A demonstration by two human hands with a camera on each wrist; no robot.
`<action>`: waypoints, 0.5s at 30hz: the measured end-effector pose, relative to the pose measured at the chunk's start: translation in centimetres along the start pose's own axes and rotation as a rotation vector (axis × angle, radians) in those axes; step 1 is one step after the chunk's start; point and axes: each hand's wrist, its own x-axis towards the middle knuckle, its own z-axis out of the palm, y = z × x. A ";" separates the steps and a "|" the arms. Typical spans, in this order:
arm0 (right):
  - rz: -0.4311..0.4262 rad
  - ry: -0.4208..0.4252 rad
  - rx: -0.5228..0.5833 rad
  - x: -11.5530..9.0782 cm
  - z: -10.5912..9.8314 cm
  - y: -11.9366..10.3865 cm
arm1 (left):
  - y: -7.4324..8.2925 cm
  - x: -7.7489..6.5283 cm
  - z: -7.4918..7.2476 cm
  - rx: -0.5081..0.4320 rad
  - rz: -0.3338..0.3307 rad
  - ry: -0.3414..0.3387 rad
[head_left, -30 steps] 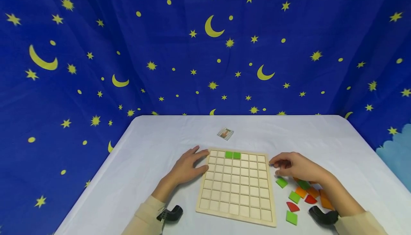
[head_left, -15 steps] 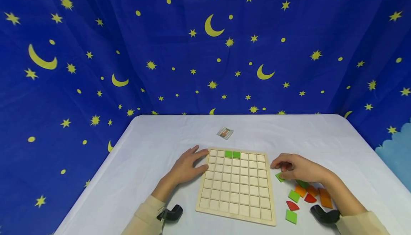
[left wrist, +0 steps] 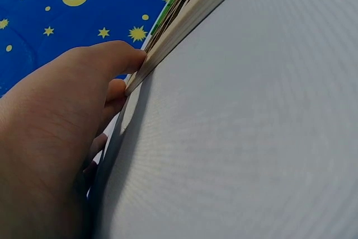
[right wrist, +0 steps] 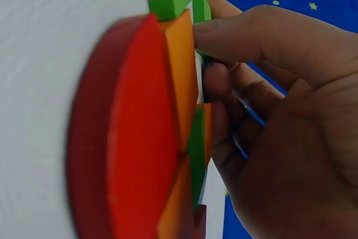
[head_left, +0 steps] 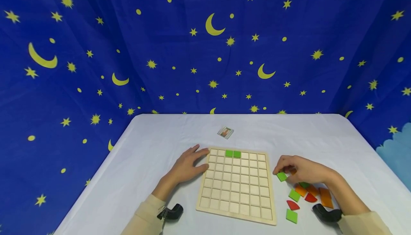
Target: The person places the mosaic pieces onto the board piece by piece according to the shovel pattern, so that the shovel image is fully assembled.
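Observation:
A square wooden grid board (head_left: 226,185) lies on the white table, with two green square tiles (head_left: 237,154) side by side in its far row. The thumb and fingertips of my left hand (head_left: 185,167) touch the board's left edge, fingers extended. On the board's right, my right hand (head_left: 308,170) pinches a green square tile (head_left: 282,176) between thumb and index finger, low near the table. The right wrist view shows the thumb against the near side of that tile (right wrist: 200,8), with the other fingers curled.
Below the right hand lie loose pieces: orange tiles (head_left: 326,197), red quarter-round pieces (head_left: 292,205) and more green tiles (head_left: 291,216). A small printed pattern card (head_left: 226,132) lies beyond the board. A blue star-patterned curtain (head_left: 179,49) hangs around the table.
My right hand has drawn slightly back from the board towards the loose pieces, and its thumb and index finger have closed on the green tile. The left hand stays at the board's edge.

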 end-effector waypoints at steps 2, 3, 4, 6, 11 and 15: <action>0.009 0.006 -0.003 0.0 0.0 0.0 | 0.1 0.0 0.0 -0.001 -0.001 -0.002; 0.018 0.011 -0.010 0.1 0.0 0.0 | 0.1 0.0 0.0 0.000 -0.003 -0.002; 0.029 0.017 -0.015 0.1 0.0 0.0 | 0.1 0.0 0.0 0.001 -0.004 -0.002; 0.046 0.029 -0.031 0.2 -0.1 0.0 | 0.1 0.0 0.0 0.002 -0.005 0.002; 0.043 0.067 -0.047 0.7 -0.2 0.3 | 0.2 0.1 0.1 -0.001 -0.006 0.012; 0.039 0.112 -0.052 1.0 -0.4 0.4 | 0.2 0.1 0.0 0.000 -0.006 0.013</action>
